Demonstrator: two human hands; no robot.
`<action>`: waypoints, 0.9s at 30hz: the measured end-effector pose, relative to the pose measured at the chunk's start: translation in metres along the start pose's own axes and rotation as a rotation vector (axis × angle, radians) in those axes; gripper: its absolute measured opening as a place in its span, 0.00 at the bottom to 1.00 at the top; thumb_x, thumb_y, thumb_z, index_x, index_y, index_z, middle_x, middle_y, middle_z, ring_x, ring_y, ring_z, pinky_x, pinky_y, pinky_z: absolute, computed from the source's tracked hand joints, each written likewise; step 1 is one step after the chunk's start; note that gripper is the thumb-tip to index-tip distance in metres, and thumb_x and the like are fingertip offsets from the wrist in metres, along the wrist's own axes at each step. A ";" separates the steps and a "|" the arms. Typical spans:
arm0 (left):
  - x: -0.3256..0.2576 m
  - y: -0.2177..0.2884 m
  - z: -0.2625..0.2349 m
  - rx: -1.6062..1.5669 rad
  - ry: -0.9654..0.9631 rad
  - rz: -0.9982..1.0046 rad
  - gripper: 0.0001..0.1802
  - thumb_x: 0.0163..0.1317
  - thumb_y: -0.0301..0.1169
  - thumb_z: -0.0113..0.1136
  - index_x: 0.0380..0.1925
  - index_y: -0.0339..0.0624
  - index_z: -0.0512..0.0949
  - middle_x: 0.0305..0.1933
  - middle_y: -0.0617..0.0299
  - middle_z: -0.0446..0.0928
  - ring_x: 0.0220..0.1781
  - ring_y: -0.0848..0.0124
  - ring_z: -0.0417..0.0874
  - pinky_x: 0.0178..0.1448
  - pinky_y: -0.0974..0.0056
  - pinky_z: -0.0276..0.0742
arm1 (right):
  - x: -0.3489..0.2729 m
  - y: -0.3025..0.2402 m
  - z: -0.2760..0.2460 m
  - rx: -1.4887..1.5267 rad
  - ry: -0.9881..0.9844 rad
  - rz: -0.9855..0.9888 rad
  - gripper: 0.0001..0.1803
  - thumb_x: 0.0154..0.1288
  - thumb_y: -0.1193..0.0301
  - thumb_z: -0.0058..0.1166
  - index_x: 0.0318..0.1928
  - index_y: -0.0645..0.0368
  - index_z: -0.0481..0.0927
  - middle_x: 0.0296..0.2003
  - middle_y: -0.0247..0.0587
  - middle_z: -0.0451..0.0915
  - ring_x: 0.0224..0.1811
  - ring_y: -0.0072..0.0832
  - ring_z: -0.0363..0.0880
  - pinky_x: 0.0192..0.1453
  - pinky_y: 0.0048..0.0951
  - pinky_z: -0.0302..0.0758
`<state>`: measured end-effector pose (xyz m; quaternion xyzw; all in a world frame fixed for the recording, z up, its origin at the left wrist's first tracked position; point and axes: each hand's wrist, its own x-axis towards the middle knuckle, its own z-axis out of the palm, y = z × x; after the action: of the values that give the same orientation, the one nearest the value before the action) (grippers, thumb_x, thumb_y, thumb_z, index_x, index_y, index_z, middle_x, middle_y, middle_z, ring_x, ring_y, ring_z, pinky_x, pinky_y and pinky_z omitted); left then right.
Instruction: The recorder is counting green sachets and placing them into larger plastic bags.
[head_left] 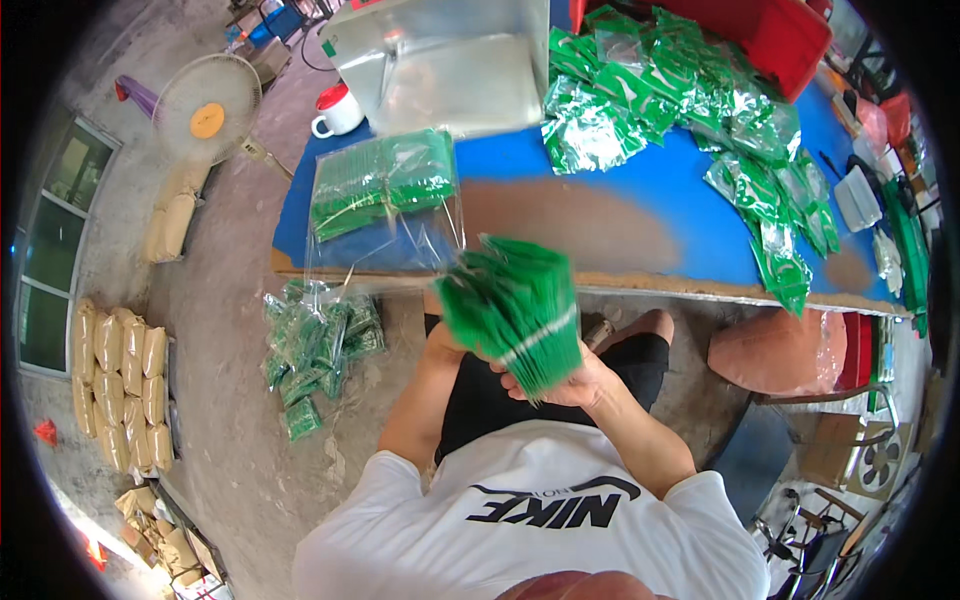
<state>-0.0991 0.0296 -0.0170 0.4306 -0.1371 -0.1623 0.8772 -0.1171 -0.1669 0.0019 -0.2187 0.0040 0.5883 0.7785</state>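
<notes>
A thick bundle of flat green packets (520,310) is held up in front of my lap, just off the table's near edge. A pale band runs across its lower part, and the upper part is fanned and slightly blurred. My right hand (572,388) is closed round the bundle's lower end. At its left side, my left hand (446,335) grips it, with most of the fingers hidden behind the packets. Close by on the table lies a clear plastic bag (385,190) with neat rows of green packets inside. Its loose open end hangs over the edge.
Loose green packets (650,90) lie heaped on the blue table (500,160), some hanging over the front edge, beside a red bin (790,50). A metal tray (450,85) and a white mug (338,112) stand at the back. Bagged packets (318,345) lie on the floor below left.
</notes>
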 end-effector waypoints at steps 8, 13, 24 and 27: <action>-0.007 0.013 0.039 -0.260 0.118 0.139 0.71 0.46 0.77 0.59 0.77 0.37 0.46 0.80 0.43 0.48 0.80 0.55 0.56 0.80 0.48 0.55 | -0.023 -0.040 0.002 -0.801 0.430 -0.493 0.62 0.52 0.66 0.75 0.75 0.66 0.41 0.64 0.53 0.66 0.69 0.37 0.65 0.70 0.38 0.66; -0.025 0.019 0.032 -0.152 0.241 -0.041 0.42 0.64 0.40 0.64 0.73 0.36 0.58 0.76 0.48 0.60 0.75 0.59 0.66 0.76 0.54 0.63 | -0.028 -0.029 0.004 -0.992 0.482 -0.471 0.58 0.53 0.65 0.75 0.73 0.64 0.46 0.62 0.53 0.69 0.67 0.39 0.68 0.69 0.37 0.67; -0.047 0.021 0.039 0.106 0.476 0.061 0.23 0.71 0.30 0.58 0.65 0.39 0.72 0.69 0.54 0.72 0.67 0.64 0.74 0.73 0.58 0.69 | -0.011 -0.025 0.019 -1.299 0.505 -0.643 0.52 0.49 0.67 0.76 0.68 0.59 0.54 0.57 0.57 0.74 0.60 0.43 0.77 0.64 0.42 0.74; -0.049 0.046 0.028 0.404 0.574 0.208 0.25 0.70 0.29 0.59 0.65 0.37 0.71 0.69 0.53 0.71 0.69 0.65 0.72 0.74 0.57 0.66 | -0.008 -0.044 0.026 -1.278 0.437 -0.669 0.52 0.49 0.67 0.76 0.68 0.59 0.54 0.58 0.53 0.72 0.61 0.39 0.75 0.65 0.39 0.73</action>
<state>-0.1465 0.0557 0.0317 0.6070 0.0424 0.0855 0.7889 -0.0855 -0.1746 0.0422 -0.7290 -0.2503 0.1517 0.6187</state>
